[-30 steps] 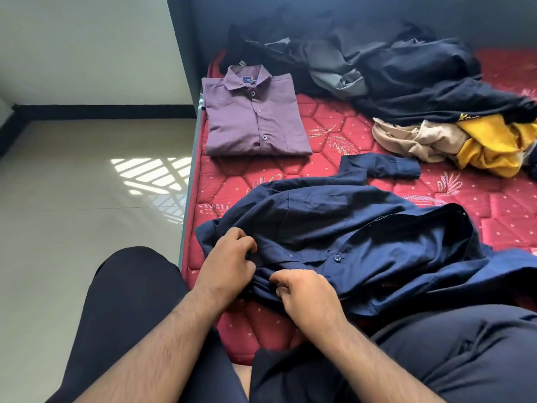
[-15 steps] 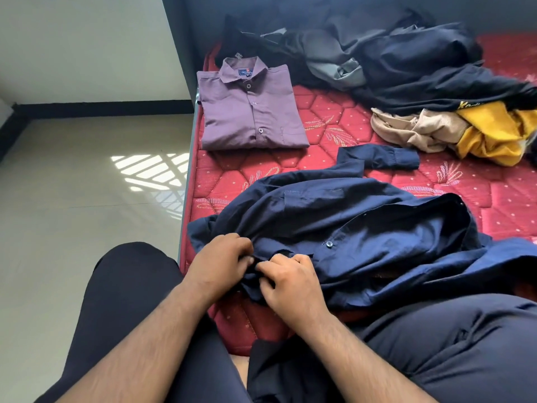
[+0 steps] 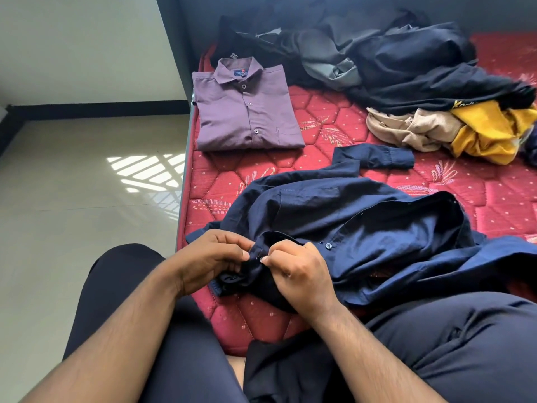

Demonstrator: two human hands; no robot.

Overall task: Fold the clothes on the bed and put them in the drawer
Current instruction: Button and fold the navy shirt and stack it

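Both hands are down at the lower middle of the frame, working the front edge of a navy shirt (image 3: 363, 228) that lies rumpled across the red quilted bed (image 3: 334, 123). The left hand (image 3: 209, 260) has its fingers curled in, pinching the dark placket from the left, and the right hand (image 3: 299, 274) grips the same strip of cloth from the right, thumb and fingertips nearly meeting the other hand's. A small button shows on the shirt just right of the right hand. One navy sleeve runs out flat toward the centre right of the frame, its cuff lying on bare mattress.

Toward the upper middle, close to the left edge of the bed, sits a purple shirt (image 3: 247, 112), folded into a neat rectangle with the collar up and the buttons fastened. Behind it and across the top of the frame is a heap of dark clothes (image 3: 406, 59), grey and navy and black all tangled. At the right edge, just below that heap, a beige garment (image 3: 406, 126) lies crumpled, touching a yellow one (image 3: 488, 129).

The person's dark trousers fill the bottom of the frame. On the left, a pale tiled floor (image 3: 72, 199) carries a patch of barred sunlight.
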